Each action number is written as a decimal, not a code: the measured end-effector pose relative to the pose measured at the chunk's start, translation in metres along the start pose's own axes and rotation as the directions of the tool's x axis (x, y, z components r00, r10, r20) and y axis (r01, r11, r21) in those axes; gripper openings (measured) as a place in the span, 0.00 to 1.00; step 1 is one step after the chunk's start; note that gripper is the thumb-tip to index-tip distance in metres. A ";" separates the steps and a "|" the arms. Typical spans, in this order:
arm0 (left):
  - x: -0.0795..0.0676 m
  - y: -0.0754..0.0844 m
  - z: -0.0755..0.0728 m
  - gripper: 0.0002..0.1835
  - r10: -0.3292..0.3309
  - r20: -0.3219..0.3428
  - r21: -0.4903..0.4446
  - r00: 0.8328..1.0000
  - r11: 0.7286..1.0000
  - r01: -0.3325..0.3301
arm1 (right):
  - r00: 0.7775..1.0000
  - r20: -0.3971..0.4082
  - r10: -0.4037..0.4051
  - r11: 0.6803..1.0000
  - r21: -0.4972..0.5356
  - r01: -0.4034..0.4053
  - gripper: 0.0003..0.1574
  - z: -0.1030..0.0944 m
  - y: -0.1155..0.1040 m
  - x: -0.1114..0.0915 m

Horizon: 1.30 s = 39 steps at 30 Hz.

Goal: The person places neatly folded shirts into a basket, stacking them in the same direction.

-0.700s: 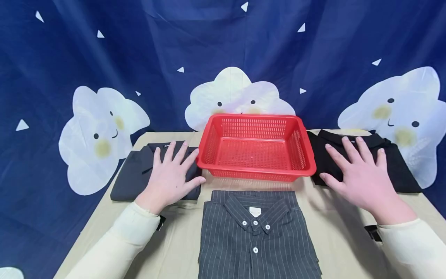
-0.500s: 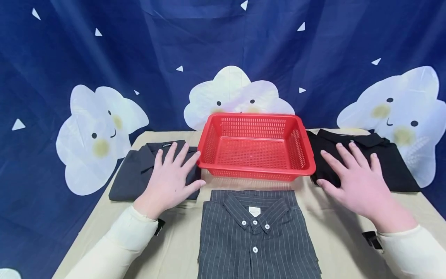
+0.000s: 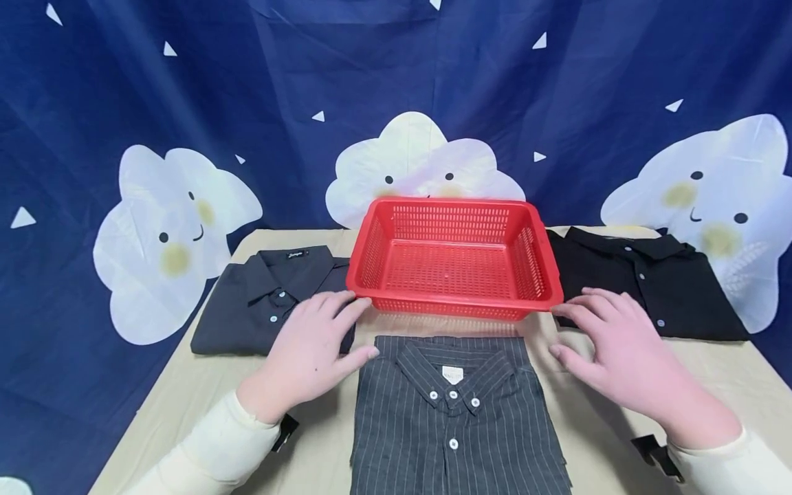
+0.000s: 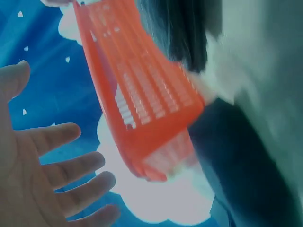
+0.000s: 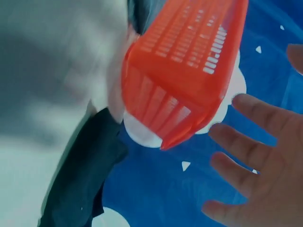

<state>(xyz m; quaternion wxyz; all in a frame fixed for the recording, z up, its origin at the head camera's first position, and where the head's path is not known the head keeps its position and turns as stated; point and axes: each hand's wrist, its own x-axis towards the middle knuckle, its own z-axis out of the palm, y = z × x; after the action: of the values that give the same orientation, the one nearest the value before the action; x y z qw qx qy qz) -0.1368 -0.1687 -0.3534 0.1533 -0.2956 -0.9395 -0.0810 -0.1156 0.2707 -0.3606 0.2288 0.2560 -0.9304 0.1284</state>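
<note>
My left hand (image 3: 309, 354) hovers near the front left corner of a red plastic basket (image 3: 445, 302), fingers spread and loosely bent. On the other side my right hand (image 3: 631, 361) is held much the same way by the front right corner, fingertips overlapping the rim's edge in the head view. Neither hand holds anything; both wrist views show a gap between fingers and basket. A folded dark grey shirt (image 3: 229, 313) lies partly behind the left hand. The right one partly covers a folded black shirt (image 3: 693, 295). Between the hands lies a folded pinstriped shirt (image 3: 452, 419) with white buttons.
A beige cloth (image 3: 309, 447) covers the table. Behind it hangs a dark blue curtain (image 3: 297, 55) with white smiling clouds. The basket stands at the back middle, with a folded shirt on either side and the pinstriped one in front.
Both hands have drawn back toward the person, and their fingers have bent from nearly straight. More of the grey and black shirts shows. Basket and shirts stay in place.
</note>
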 end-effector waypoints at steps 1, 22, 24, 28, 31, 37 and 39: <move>-0.002 0.003 0.001 0.38 0.003 0.007 -0.016 1.000 1.000 -0.003 | 1.000 0.008 -0.012 1.000 0.007 0.012 0.31 0.000 -0.002 0.000; -0.018 0.005 0.020 0.28 -0.151 0.565 -0.213 0.811 0.923 0.321 | 0.811 0.584 0.040 0.912 0.311 -0.268 0.18 0.019 -0.019 -0.023; -0.019 0.002 0.024 0.29 -0.125 0.606 -0.247 0.786 0.909 0.335 | 0.790 0.610 0.068 0.902 0.301 -0.310 0.18 0.022 -0.019 -0.024; -0.020 -0.001 0.031 0.31 -0.047 0.675 -0.366 0.737 0.845 0.389 | 0.752 0.650 0.104 0.885 0.285 -0.369 0.22 0.030 -0.021 -0.026; -0.019 -0.002 0.036 0.31 -0.015 0.713 -0.440 0.701 0.769 0.463 | 0.731 0.668 0.137 0.873 0.267 -0.408 0.23 0.036 -0.022 -0.026; -0.021 0.000 0.047 0.26 -0.013 0.715 -0.538 0.699 0.628 0.562 | 0.720 0.683 0.123 0.841 0.313 -0.442 0.18 0.042 -0.026 -0.025; -0.023 0.000 0.048 0.23 -0.009 0.714 -0.570 0.700 0.574 0.588 | 0.726 0.679 0.105 0.832 0.341 -0.439 0.18 0.042 -0.026 -0.025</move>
<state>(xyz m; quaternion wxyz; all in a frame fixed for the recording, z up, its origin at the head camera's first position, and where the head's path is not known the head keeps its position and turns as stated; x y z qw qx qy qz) -0.1303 -0.1687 -0.4067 -0.3354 -0.1634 -0.8410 -0.3919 -0.0977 0.2447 -0.4065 -0.1917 0.1880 -0.9175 0.2935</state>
